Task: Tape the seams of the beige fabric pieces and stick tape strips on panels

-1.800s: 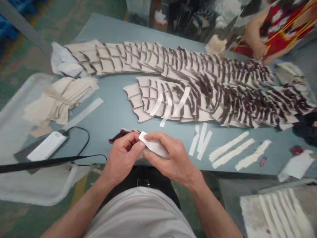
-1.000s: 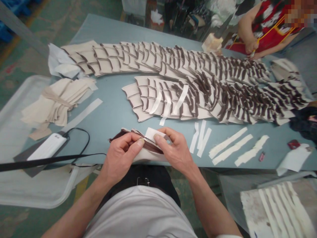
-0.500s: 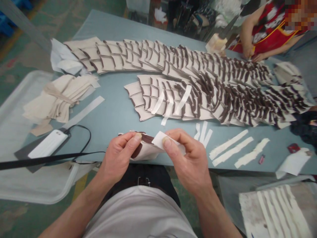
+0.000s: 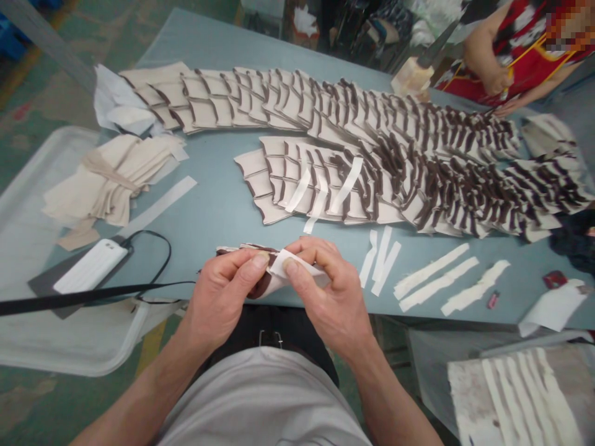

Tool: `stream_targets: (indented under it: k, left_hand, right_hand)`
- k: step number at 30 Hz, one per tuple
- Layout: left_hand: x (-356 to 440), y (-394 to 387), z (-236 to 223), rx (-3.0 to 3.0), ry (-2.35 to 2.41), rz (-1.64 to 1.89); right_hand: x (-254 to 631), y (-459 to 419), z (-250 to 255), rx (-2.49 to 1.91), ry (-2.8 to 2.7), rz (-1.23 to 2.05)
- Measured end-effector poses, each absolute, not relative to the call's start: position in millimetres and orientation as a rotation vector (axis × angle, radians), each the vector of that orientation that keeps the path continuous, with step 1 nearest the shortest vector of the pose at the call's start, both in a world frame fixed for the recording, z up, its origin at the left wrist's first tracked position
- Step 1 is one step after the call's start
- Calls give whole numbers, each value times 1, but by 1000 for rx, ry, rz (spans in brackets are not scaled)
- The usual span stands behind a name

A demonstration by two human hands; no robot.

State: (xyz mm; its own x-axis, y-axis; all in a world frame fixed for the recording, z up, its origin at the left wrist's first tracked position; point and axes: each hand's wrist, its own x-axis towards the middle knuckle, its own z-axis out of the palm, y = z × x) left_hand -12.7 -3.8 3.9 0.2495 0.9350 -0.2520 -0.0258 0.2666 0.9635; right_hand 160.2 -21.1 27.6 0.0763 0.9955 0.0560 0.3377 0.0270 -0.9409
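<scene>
At the near edge of the blue-grey table (image 4: 218,210), my left hand (image 4: 223,297) pinches a small stack of cream pieces with dark brown edges (image 4: 253,263). My right hand (image 4: 325,291) pinches a white tape strip (image 4: 290,265) against that stack, thumb on top. Both hands meet over the stack. Two long overlapping rows of the same cream and brown pieces (image 4: 372,155) lie fanned across the table beyond my hands.
White strips (image 4: 381,251) and fuzzy cream strips (image 4: 437,282) lie to the right. A pile of plain cream pieces (image 4: 111,179), a white phone (image 4: 90,266) with a black cable and a white tray (image 4: 28,204) are left. Another person's arm (image 4: 493,68) works at the far right.
My right hand has brought the white strip back against the stack, closing the gap with my left thumb. The view tipped slightly downward.
</scene>
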Motion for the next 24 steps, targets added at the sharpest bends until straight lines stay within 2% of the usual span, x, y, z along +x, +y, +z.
stream_targets:
  k: [5, 24]
  left_hand:
    - [-12, -2, 4, 1123, 1128, 836]
    - [-12, 1, 6, 1164, 1163, 792]
  right_hand:
    - [162, -19, 27, -1442, -1383, 1035]
    - [165, -12, 23, -1461, -1426, 1098]
